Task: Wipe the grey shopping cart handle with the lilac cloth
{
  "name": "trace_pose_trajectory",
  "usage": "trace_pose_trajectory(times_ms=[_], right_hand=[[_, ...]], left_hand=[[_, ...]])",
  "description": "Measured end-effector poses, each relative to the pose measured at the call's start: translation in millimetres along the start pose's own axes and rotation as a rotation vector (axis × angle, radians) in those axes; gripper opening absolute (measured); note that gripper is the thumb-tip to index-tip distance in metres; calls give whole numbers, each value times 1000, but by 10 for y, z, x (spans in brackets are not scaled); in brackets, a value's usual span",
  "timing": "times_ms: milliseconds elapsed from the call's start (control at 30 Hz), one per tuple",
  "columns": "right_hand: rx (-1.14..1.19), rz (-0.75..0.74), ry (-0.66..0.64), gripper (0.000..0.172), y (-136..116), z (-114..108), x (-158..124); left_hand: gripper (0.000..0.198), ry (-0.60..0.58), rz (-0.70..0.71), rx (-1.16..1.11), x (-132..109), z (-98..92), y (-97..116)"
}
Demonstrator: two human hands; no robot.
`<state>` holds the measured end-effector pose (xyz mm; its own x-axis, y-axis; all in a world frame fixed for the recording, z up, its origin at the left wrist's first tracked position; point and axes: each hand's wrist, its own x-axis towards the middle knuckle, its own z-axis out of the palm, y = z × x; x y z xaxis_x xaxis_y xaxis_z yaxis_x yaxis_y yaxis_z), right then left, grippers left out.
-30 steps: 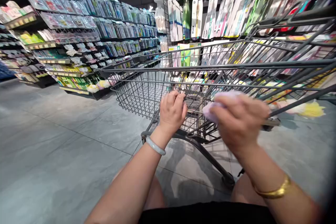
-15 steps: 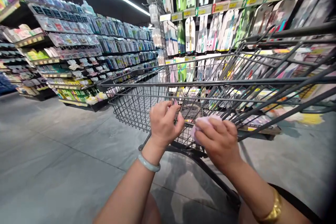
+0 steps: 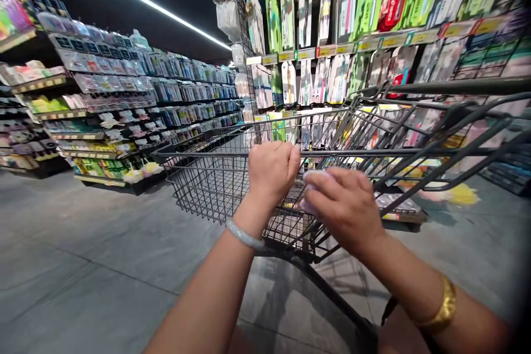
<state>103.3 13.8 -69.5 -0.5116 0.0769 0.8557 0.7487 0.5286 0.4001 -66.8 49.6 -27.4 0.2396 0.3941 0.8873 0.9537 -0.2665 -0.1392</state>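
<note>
My left hand (image 3: 271,171) is closed over the top side rail of a dark metal shopping cart (image 3: 207,156), its fingertips hidden behind the knuckles. On that wrist is a pale bracelet. Beside it, slightly lower and to the right, my right hand (image 3: 342,204) is closed around a crumpled pale lilac cloth (image 3: 309,204), mostly covered by the fingers. The right hand is against or just in front of the cart's wire side; I cannot tell if the cloth touches the wires. A gold bracelet is on the right wrist.
A shelf rack of packaged toothbrushes (image 3: 305,14) stands close behind the cart. To the left are long shelves of packaged goods (image 3: 116,88). The cart's handle (image 3: 464,87) extends to the right, and its lower frame (image 3: 332,293) slants over the grey floor (image 3: 103,243).
My left hand has risen from below the rail and closed at it. The right hand stays closed on the cloth, nearer the left one. The view has shifted upward and to the right.
</note>
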Motion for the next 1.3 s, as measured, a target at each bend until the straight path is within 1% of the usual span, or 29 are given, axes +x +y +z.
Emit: trace_pose_trajectory(times_ms=[33,100,167,200,233,300,367,400,433,533,567,600,667,767,800,833,867,933,1000,1067,1133,1167,1200,1233,1267,1300], right_hand=[[-28,20,27,9,54,-40,50],[-91,90,138,9,141,-96,163],[-138,129,230,9,146,-80,236],[-147,121,236,10,115,-46,243],[-144,85,213,10,72,-4,232],[-105,-52,102,13,1,61,180],[-53,-174,25,15,27,42,138],[-44,-191,24,14,89,-7,133],[-52,-169,46,13,178,-76,139],[-142,26,159,10,454,-298,157],[-169,70,185,9,500,-343,137],[-186,84,194,8,509,-363,95],[-176,31,153,8,430,-332,-48],[-72,-143,8,6,268,-242,-276],[-47,-161,-9,6,260,-245,-313],[-39,-142,12,6,286,-273,-321],[-49,-86,62,5,341,-324,-300],[-81,105,170,5,486,-444,-197],[-95,281,237,4,563,-500,-92],[-94,368,272,5,472,-425,-72],[-88,336,267,6,232,-241,-156],[-76,280,219,7,94,-133,-219],[-52,206,127,8,-29,-37,-281],[-15,155,77,8,-119,32,-331],[23,130,45,9,-161,61,-364],[57,138,47,9,-152,44,-378]], left_hand=[[44,24,-13,8,-2,21,5],[43,100,-37,23,-12,65,18],[41,170,-55,39,-18,109,31],[41,192,-59,46,-18,126,34],[41,204,-58,49,-17,138,33],[42,200,-46,52,-12,144,19],[43,174,-39,53,-12,134,-4],[43,155,-40,47,-13,128,-15],[43,136,-45,36,-16,123,-23],[44,110,-69,-9,-22,129,-32],[44,112,-77,-16,-23,135,-29],[44,118,-84,-17,-22,140,-26],[43,131,-83,-6,-19,146,-19],[42,133,-66,20,-15,138,-20],[42,131,-63,25,-15,136,-23],[42,129,-61,26,-15,135,-27],[42,128,-62,22,-16,137,-30],[42,134,-67,8,-21,151,-33],[42,150,-78,-2,-29,171,-32],[42,162,-88,-3,-40,180,-27],[42,165,-84,-3,-49,170,-24],[41,166,-78,-1,-51,160,-26],[41,167,-70,0,-52,149,-30],[41,166,-62,-1,-51,137,-35],[41,165,-54,-4,-49,127,-42],[41,164,-48,-8,-47,118,-50]])
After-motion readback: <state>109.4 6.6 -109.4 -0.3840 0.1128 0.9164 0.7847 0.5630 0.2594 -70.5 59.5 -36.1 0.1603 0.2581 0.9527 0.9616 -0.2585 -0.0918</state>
